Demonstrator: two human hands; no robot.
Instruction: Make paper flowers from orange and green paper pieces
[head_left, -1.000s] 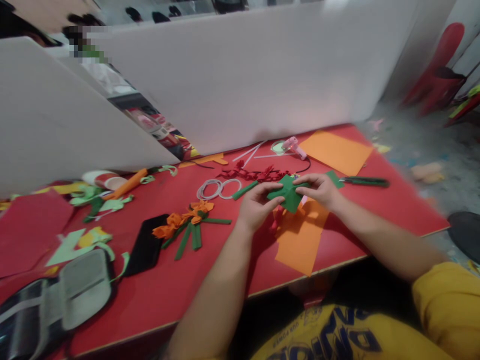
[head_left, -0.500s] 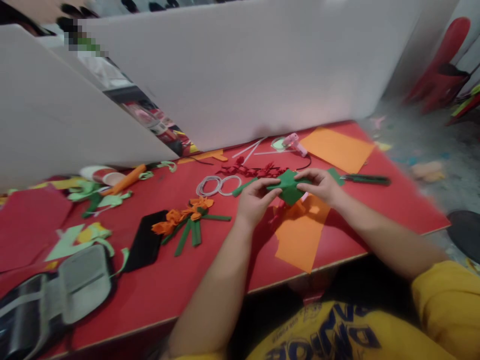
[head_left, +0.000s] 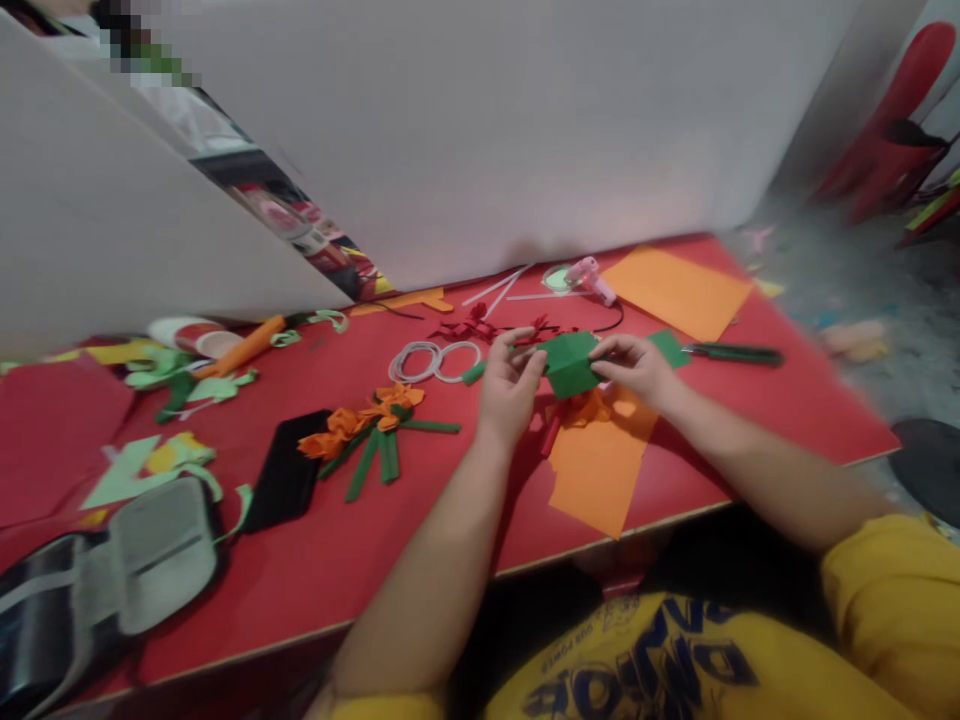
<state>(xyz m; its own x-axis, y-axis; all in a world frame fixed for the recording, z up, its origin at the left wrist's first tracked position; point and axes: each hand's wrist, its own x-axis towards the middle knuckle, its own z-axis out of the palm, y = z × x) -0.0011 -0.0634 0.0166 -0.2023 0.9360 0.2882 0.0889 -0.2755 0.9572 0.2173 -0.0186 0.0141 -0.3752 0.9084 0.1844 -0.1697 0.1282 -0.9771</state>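
A piece of green paper (head_left: pixel 571 366), creased across its middle, is held up between my hands over the red table. My left hand (head_left: pixel 511 388) has its thumb and a finger at the paper's left edge, with other fingers raised. My right hand (head_left: pixel 634 370) pinches the right edge between thumb and fingers. Below the paper lie crumpled orange pieces (head_left: pixel 589 408) on an orange sheet (head_left: pixel 600 465). Left of my left hand, orange paper flowers (head_left: pixel 356 425) with green stems rest in a bunch. Dark red paper pieces (head_left: pixel 480 325) lie behind it.
A utility knife (head_left: pixel 735 353) touches another green paper (head_left: pixel 667 348) on the right. At the back are a pink glue gun (head_left: pixel 592 280) and an orange sheet (head_left: pixel 679 292). White rings (head_left: pixel 416 362), a black phone-like slab (head_left: pixel 289 470) and an open case (head_left: pixel 165 555) lie leftward.
The green paper has turned and now shows a flatter, wider face. My left hand's fingers have lifted and spread somewhat, while my right hand keeps its pinch. The view has shifted slightly.
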